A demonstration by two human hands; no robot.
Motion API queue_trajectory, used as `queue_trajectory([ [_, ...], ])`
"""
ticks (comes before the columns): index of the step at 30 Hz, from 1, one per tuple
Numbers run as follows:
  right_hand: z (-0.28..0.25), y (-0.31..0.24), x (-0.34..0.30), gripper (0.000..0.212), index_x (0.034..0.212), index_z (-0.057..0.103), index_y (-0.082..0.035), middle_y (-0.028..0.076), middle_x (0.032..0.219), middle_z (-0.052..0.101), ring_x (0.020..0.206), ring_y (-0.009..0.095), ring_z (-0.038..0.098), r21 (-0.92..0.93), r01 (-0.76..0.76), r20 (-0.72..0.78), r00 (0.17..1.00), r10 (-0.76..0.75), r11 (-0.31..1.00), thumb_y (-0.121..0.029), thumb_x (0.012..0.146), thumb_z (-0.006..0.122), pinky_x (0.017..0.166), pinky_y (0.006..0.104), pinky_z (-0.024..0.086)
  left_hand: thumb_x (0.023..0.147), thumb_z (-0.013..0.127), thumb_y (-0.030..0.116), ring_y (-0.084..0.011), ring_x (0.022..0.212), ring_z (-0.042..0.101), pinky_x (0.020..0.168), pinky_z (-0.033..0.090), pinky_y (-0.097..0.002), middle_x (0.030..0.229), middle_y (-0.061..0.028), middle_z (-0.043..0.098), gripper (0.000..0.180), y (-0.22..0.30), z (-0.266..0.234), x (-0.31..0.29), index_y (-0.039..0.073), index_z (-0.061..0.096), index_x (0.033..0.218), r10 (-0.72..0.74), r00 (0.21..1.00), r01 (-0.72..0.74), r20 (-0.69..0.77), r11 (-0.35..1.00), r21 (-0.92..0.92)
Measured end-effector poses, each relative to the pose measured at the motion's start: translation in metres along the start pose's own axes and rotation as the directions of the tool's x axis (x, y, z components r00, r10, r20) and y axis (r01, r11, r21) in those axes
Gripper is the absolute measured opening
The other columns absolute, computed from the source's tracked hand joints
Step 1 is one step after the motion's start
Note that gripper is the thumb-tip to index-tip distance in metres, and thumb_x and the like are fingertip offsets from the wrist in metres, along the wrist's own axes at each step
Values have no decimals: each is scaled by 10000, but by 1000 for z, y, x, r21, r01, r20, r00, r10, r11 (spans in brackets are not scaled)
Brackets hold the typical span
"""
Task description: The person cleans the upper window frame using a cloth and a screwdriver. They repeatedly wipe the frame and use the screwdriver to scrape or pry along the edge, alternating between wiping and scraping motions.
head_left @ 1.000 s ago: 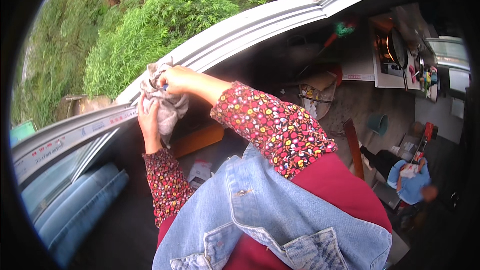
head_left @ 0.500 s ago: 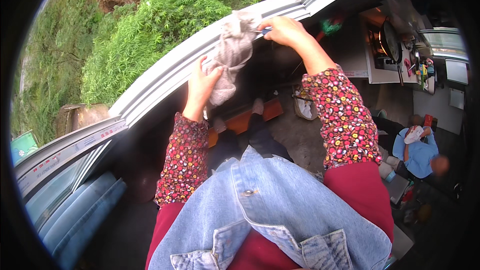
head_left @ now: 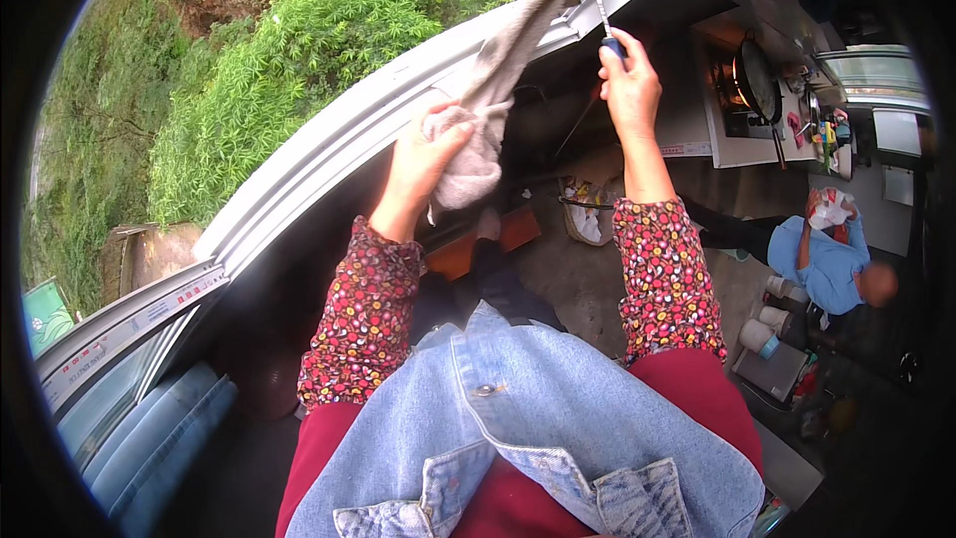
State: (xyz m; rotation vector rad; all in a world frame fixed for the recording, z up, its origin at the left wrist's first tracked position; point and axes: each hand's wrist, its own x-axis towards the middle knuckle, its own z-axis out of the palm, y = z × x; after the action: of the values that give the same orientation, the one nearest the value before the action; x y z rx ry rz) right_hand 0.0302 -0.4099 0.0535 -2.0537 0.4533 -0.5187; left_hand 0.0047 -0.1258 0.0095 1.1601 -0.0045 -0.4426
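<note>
Left hand point(head_left: 423, 154) bunched shut on grey cloth point(head_left: 488, 100); cloth runs up-right along pale window frame point(head_left: 329, 149). Right hand point(head_left: 629, 90) fisted round thin tool point(head_left: 600, 10), long axis upright, tip at frame by cloth's top end. Right nearer.

Frying pan point(head_left: 757, 80) on stove point(head_left: 742, 125)
</note>
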Motion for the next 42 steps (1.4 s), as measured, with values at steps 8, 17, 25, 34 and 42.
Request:
queue_trajectory([
  [8,-33,15,8,328,1238,634,-244,155,929,721,869,316,711,-717,94,153,988,25,691,-262,911,656,770,407,548,890,710,102,-106,861,655,791,542,-265,978,-45,689,260,-9,35,-15,5,644,1121,-180,979,192,98,973,-132],
  [17,19,-11,61,249,1037,684,-80,197,930,714,922,363,700,-843,503,529,841,117,193,-108,916,469,798,463,559,893,702,105,-108,813,656,754,544,-264,935,-47,691,196,-20,29,-18,7,647,1054,-167,984,171,69,984,-51],
  [25,-52,-57,-25,286,1137,662,-153,163,848,688,810,313,687,-588,308,615,771,166,748,-194,854,660,724,401,521,901,665,108,-128,892,657,810,541,-281,991,-58,688,249,21,18,-32,-4,627,1121,-39,990,73,135,963,-261],
  [34,-35,53,-184,257,1179,661,-141,24,717,608,479,91,528,-508,-551,691,199,695,662,-146,923,653,411,232,411,895,621,149,-287,1041,667,917,570,-437,1144,-171,659,402,95,1,-35,-25,553,1251,43,981,92,191,761,-643],
  [42,4,7,-218,306,1272,581,-86,29,707,590,476,71,509,214,-815,742,494,454,538,-147,973,601,392,215,371,879,619,157,-273,1052,641,918,550,-411,1157,-159,632,430,123,15,-62,1,529,1270,69,997,-50,27,896,-442],
])
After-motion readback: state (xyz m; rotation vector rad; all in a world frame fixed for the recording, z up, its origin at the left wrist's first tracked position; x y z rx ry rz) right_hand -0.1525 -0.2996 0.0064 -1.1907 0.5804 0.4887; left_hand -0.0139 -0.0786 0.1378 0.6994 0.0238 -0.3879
